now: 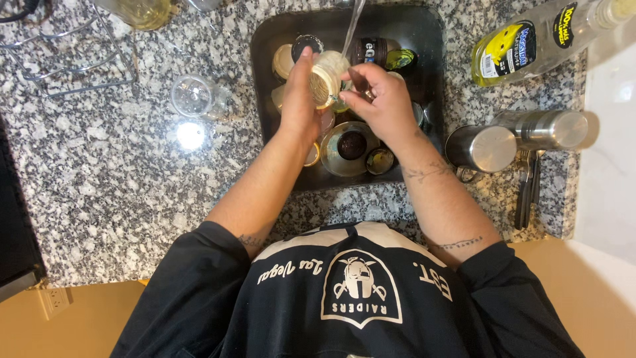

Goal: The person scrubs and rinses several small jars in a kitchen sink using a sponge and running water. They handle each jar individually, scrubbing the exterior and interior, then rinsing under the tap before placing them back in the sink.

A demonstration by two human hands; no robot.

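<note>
My left hand (299, 96) grips a soapy glass jar (327, 78) on its side over the dark sink (430, 40). A thin stream of water (353, 25) falls from above onto the jar. My right hand (381, 99) is beside the jar's mouth with fingers pinched together, touching its rim; what it holds, if anything, is hidden. Below my hands the sink holds several jars, lids and a round bowl (349, 147).
A clear glass (193, 96) lies on the speckled granite counter (119, 185) left of the sink. A wire rack (66, 59) stands at far left. Right of the sink are a yellow-labelled bottle (530, 43), two steel cups (517, 136) and dark cutlery (528, 189).
</note>
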